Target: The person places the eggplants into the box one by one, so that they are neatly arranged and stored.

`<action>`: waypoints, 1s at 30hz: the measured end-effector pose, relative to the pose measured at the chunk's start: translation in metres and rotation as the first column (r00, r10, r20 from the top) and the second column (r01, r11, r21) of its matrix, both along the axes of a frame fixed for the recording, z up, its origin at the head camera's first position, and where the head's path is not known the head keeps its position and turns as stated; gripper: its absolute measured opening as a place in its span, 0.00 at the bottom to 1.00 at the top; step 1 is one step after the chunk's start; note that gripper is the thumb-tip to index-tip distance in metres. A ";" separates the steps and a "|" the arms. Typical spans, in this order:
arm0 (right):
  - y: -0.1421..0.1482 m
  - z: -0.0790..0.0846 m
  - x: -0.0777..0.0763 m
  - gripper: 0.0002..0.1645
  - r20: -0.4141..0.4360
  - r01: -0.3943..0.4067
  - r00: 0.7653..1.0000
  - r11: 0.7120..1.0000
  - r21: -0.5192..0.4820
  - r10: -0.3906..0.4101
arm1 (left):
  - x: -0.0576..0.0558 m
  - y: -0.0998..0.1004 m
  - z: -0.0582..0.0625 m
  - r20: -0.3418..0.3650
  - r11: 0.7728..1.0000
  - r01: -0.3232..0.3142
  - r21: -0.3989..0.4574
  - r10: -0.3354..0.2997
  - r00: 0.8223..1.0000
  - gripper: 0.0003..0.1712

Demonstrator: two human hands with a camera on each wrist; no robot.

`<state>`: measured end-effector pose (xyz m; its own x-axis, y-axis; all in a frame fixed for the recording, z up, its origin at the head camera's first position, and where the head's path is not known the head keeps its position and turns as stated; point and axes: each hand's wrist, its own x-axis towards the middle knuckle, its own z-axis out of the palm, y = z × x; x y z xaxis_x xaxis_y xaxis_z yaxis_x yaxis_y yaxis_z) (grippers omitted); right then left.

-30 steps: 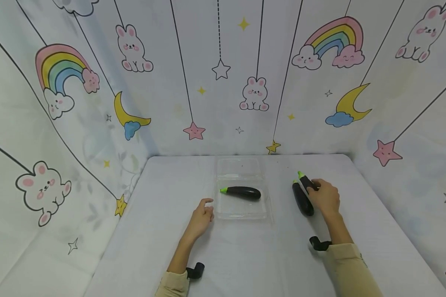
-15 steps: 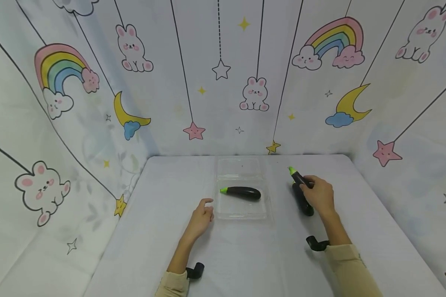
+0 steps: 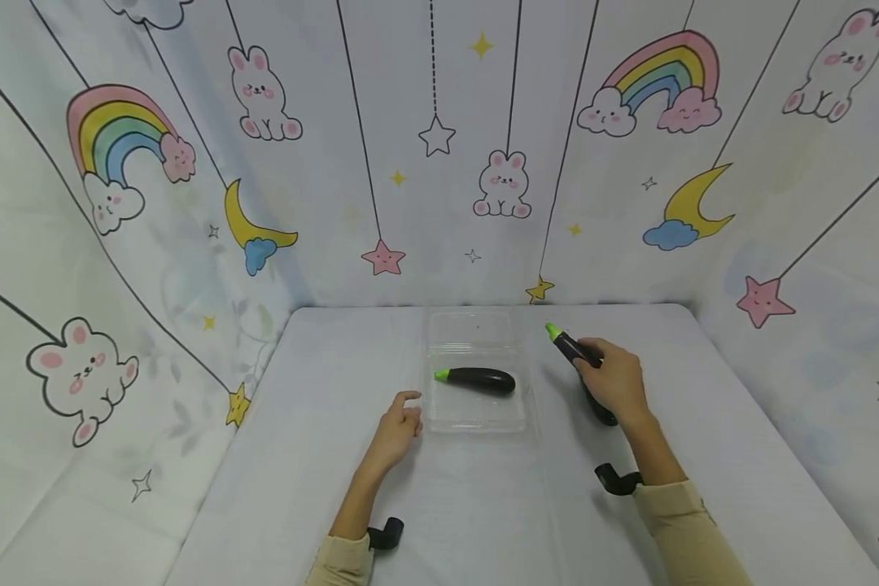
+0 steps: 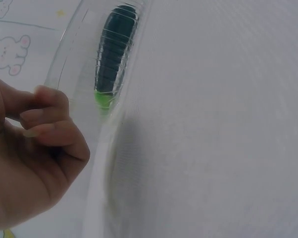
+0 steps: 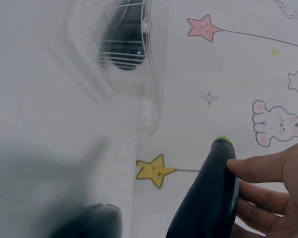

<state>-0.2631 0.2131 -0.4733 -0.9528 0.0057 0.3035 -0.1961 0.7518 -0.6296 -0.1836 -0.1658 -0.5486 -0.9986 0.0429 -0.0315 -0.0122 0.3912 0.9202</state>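
Note:
My right hand (image 3: 618, 378) grips a dark eggplant (image 3: 567, 346) with a bright green tip, raised over the table's right half. In the right wrist view, thumb and fingers close on this eggplant (image 5: 208, 193) near its green end. Partly hidden beneath that hand lies a second eggplant (image 3: 601, 408). A third eggplant (image 3: 479, 380) lies sideways in the clear plastic box (image 3: 476, 423), green end to the left. Beside the box's left edge rests my left hand (image 3: 394, 433), its fingers loosely curled around nothing; whether it touches the box I cannot tell.
The box's clear lid (image 3: 472, 330) lies folded back toward the far table edge. A white cloth covers the table (image 3: 476, 513). Behind it hangs a printed curtain (image 3: 439, 220). Each wrist wears a black camera mount, as on the right (image 3: 617, 480).
My right hand has lifted its eggplant and carried it leftward, over the one on the table. The left hand and the eggplant in the box have stayed put.

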 end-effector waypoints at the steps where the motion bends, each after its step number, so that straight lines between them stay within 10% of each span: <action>1: -0.001 0.001 0.000 0.23 -0.003 -0.003 1.000 1.000 -0.001 0.003 | 0.000 0.000 0.000 0.000 1.000 0.000 -0.002 0.000 1.000 0.21; 30: -0.059 0.000 0.006 0.23 0.000 -0.294 0.955 0.951 0.100 0.295 | 0.000 -0.001 -0.002 -0.007 1.000 0.010 0.022 -0.010 1.000 0.22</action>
<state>-0.2566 0.1537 -0.4735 -0.9029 -0.3051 0.3027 -0.4270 0.7169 -0.5512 -0.1836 -0.1663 -0.5502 -0.9983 0.0535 -0.0241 -0.0025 0.3712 0.9285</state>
